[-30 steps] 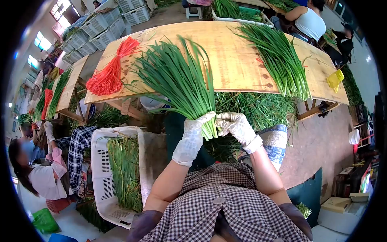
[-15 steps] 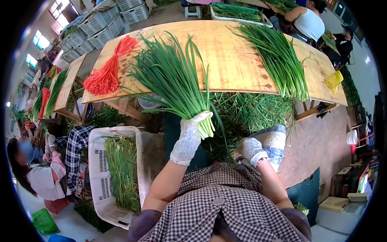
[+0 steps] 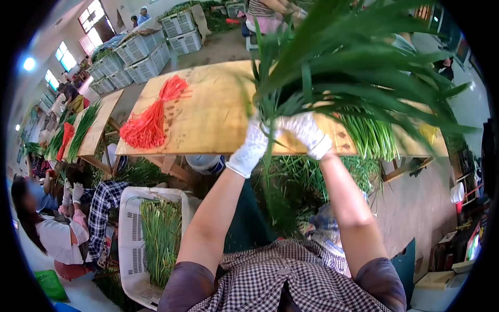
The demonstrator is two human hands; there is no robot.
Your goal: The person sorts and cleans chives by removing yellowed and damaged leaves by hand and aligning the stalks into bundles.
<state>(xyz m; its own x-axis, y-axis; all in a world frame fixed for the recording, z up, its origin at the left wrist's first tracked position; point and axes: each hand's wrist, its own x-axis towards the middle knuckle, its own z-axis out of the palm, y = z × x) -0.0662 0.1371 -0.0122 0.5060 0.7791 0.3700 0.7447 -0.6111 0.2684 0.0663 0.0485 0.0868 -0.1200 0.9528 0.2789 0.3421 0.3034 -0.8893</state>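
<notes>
Both of my hands wear white patterned gloves and are raised over the front edge of the wooden table (image 3: 218, 104). My left hand (image 3: 255, 141) is wrapped round the lower part of a bunch of long green leaves (image 3: 332, 67). Close beside it, my right hand (image 3: 305, 131) grips the same bunch. The leaves fan up and to the right, blurred by motion. On the table's left lies a bundle of red ties (image 3: 150, 122). Another green bundle (image 3: 371, 134) rests at the right, partly hidden behind the leaves.
A white crate (image 3: 132, 234) of green stalks stands at my lower left. Cut leaves (image 3: 291, 192) lie under the table. A person (image 3: 57, 236) sits at far left by a second table (image 3: 104, 112). Stacked crates (image 3: 148, 65) stand behind. A yellow object (image 3: 429, 132) is at the right.
The bunch has been lifted and swung to the upper right. My right hand has come up from near my lap to the bunch. The view has tilted upward.
</notes>
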